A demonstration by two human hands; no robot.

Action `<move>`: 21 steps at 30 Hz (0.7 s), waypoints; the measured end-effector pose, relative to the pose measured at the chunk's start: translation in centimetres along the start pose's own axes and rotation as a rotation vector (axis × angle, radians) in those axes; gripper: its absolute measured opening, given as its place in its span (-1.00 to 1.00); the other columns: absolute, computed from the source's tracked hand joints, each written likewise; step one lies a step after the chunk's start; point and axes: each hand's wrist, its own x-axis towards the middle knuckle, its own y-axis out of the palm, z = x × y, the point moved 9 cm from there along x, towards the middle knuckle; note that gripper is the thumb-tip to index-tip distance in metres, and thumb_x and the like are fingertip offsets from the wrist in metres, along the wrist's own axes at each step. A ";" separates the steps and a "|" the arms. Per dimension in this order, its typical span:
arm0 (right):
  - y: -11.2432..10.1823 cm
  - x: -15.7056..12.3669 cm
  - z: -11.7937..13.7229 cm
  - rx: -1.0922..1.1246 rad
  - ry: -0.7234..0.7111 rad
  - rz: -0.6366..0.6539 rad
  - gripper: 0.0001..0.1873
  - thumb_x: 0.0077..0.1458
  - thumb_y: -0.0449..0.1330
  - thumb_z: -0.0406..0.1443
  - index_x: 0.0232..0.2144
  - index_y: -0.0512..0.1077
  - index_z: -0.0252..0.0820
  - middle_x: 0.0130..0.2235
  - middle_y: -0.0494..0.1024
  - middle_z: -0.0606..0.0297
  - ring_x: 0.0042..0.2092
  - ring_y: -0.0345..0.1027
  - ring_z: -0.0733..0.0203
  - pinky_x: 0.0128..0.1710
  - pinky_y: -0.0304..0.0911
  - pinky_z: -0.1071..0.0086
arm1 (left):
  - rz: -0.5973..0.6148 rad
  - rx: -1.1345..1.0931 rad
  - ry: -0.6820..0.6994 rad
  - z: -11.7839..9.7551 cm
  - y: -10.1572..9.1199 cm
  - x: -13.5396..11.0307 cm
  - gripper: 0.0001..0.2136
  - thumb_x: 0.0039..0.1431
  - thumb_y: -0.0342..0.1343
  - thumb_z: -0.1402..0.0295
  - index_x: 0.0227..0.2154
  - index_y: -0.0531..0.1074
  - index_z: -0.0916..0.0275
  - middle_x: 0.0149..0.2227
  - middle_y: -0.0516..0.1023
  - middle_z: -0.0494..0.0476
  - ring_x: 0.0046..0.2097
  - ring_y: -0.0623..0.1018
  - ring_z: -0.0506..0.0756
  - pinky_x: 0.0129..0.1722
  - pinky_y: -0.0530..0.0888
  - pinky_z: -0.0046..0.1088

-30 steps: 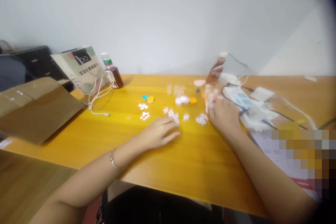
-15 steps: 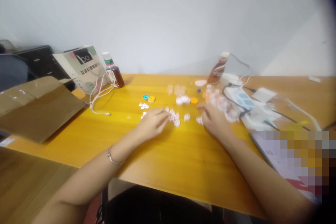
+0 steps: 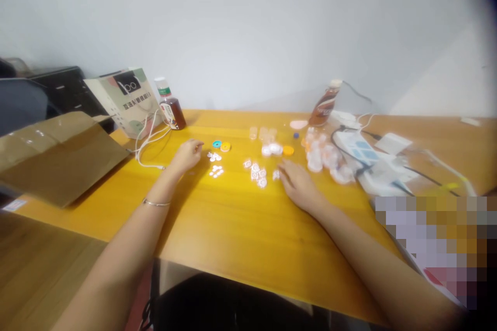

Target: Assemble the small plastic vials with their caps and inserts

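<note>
My left hand [image 3: 188,155] hovers over the left part of the table, fingers bent together and pointing right. What its fingertips hold, if anything, is too blurred to make out. Beside it lie a teal ring-shaped piece [image 3: 216,144], a yellow one [image 3: 225,147] and two small groups of white discs [image 3: 216,171]. My right hand [image 3: 298,182] rests low with fingers curled down at a small white patterned piece [image 3: 276,175]; anything within its fingers is hidden. Between the hands is a loose cluster of white pieces with reddish markings [image 3: 255,172].
Clear cups [image 3: 267,135], white round lids [image 3: 273,149] and an orange lid [image 3: 288,150] stand farther back. Bagged pieces [image 3: 322,152], a power strip [image 3: 359,152] and cables crowd the right. Bottles [image 3: 173,111], a paper bag [image 3: 134,101] and a cardboard box [image 3: 62,160] stand left.
My left hand has moved left and away from the middle cluster, uncovering the white discs. My right hand has shifted left and nearer me, over to the small patterned piece.
</note>
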 end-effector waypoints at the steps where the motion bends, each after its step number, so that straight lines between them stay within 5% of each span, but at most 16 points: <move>1: 0.2 0.0 0.4 0.011 -0.022 0.012 -0.65 0.12 -0.11 -0.32 -0.08 0.32 -0.21 0.01 0.39 0.04 0.08 0.21 0.00 0.06 0.08 -0.01 | 0.021 -0.002 0.014 -0.1 0.6 0.0 -0.74 0.11 -0.11 0.41 -0.23 0.44 0.30 -0.20 0.49 0.23 -0.18 0.46 0.13 -0.10 0.36 -0.36; 14: 0.9 -0.5 1.6 0.105 -0.105 0.169 -0.60 0.14 -0.09 -0.25 -0.01 0.29 -0.26 0.11 0.29 -0.02 0.16 0.10 -0.03 0.11 0.07 -0.01 | 0.164 -0.062 0.173 -2.6 1.9 -0.5 -0.75 0.07 -0.08 0.45 -0.26 0.47 0.25 -0.26 0.48 0.16 -0.22 0.47 0.08 -0.15 0.37 -0.43; 21: 0.8 -0.5 1.6 0.099 -0.119 0.163 -0.61 0.13 -0.06 -0.24 -0.01 0.29 -0.23 0.10 0.30 0.02 0.14 0.13 -0.03 0.10 0.08 0.00 | 0.076 -0.056 0.101 -2.0 1.2 -0.1 -0.81 0.05 -0.02 0.38 -0.43 0.49 0.29 -0.40 0.47 0.16 -0.36 0.45 0.08 -0.28 0.37 -0.42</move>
